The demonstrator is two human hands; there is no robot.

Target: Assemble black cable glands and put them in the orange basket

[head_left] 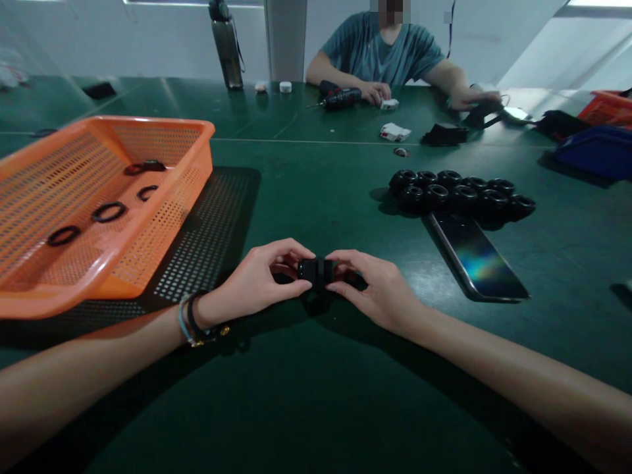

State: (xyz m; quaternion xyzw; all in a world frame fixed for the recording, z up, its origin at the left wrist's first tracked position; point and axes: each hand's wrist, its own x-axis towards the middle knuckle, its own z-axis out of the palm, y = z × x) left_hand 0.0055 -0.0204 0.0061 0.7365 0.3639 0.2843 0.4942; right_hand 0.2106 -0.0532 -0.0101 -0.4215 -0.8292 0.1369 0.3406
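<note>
One part point(320, 270): pinched between left hand point(253, 275) and right hand point(386, 287), probably for steadiness.
Basket point(168, 227): sat left, seemingly keeping rings point(109, 220) contained.

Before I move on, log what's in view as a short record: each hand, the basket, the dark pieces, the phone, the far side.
left hand: grips the left end of a small black part
right hand: grips its right end
orange basket: left of the hands, black rings inside
round black pieces: clustered, beyond the right hand
phone: screen up, far end by the cluster
far side: co-worker, drill near one hand
</note>
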